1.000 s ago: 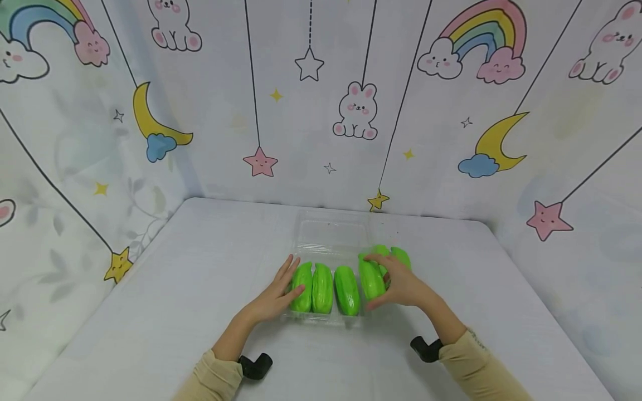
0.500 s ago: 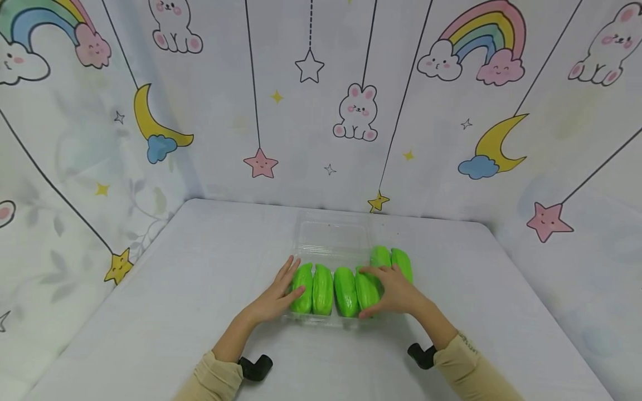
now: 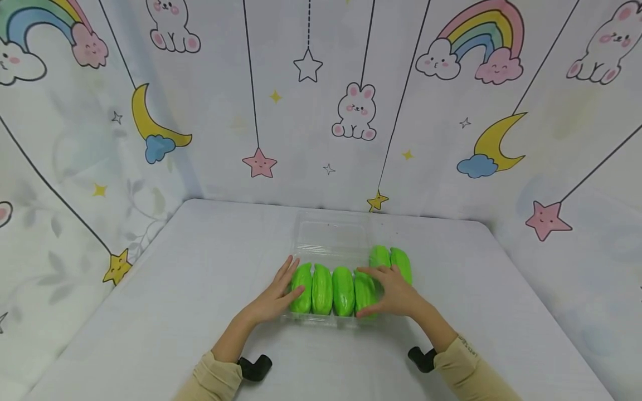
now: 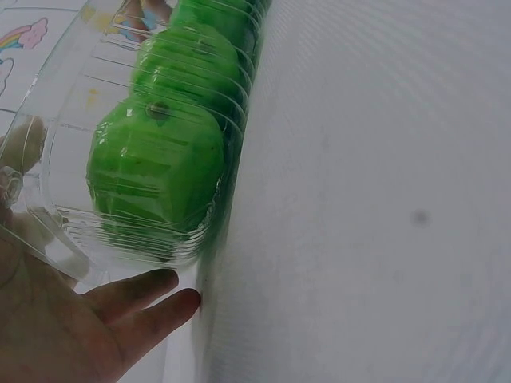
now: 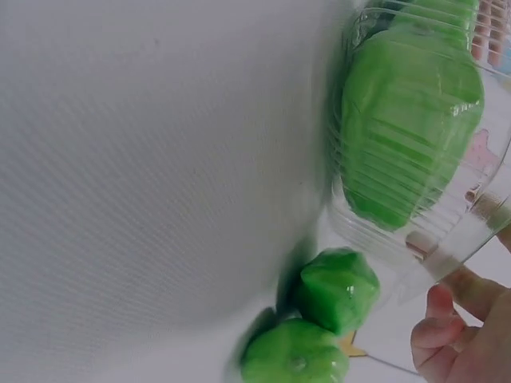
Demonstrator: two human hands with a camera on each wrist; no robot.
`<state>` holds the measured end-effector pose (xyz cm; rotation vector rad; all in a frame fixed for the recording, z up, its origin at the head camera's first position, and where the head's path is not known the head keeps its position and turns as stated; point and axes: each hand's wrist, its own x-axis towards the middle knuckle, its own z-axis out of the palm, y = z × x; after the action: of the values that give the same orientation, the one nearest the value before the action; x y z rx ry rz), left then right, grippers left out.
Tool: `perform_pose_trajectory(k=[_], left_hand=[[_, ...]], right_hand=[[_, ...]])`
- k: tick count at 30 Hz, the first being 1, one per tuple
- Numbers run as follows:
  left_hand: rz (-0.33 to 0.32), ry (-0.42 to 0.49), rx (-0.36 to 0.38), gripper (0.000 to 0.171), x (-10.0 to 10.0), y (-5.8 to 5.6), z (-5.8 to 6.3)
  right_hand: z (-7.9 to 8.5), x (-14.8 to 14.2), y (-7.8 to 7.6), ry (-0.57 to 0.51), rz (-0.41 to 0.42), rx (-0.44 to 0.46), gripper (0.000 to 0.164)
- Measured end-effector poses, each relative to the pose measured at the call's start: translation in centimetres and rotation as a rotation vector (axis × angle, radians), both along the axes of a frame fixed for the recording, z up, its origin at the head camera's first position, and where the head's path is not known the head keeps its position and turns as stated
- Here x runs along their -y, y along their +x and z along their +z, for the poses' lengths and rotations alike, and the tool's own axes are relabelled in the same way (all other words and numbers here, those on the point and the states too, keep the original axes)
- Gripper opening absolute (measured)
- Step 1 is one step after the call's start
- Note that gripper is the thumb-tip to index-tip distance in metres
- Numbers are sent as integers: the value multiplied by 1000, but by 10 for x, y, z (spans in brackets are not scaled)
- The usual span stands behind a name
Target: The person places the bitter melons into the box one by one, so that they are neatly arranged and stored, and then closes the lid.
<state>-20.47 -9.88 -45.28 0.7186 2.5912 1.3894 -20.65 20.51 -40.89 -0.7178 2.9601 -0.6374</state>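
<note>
Several green, ridged, cucumber-shaped vegetables (image 3: 343, 292) lie side by side, lengthwise away from me, in a clear plastic clamshell box (image 3: 331, 231) with its lid laid back. My left hand (image 3: 273, 295) rests at the box's left side, fingers stretched out; in the left wrist view the fingertips (image 4: 164, 307) are by the outer wall. My right hand (image 3: 396, 292) reaches over the right rim and holds the rightmost green vegetable (image 3: 364, 292) in the box, index finger at its far end and thumb at its near end. The right wrist view shows that vegetable (image 5: 411, 128) through the wall.
Two more green vegetables (image 3: 401, 264) lie on the white table (image 3: 225, 250), just beyond my right hand, outside the box. A cloth backdrop (image 3: 291, 122) printed with rabbits, stars and rainbows stands behind the table. Black wrist mounts (image 3: 256, 368) sit below both hands.
My right hand has moved left and lowered the rightmost vegetable into the box beside the others. The third vegetable now lies straighter, against its neighbours. My left hand has stayed in place.
</note>
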Motion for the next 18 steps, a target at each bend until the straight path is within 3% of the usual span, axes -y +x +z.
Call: perform_pose_trajectory(k=[5, 18], left_hand=[[-2, 3, 10, 66, 0, 0, 1], [-10, 9, 16, 68, 0, 0, 1]], right_hand=[[2, -1, -2, -45, 28, -27, 101], [7, -6, -8, -339, 45, 2, 97]])
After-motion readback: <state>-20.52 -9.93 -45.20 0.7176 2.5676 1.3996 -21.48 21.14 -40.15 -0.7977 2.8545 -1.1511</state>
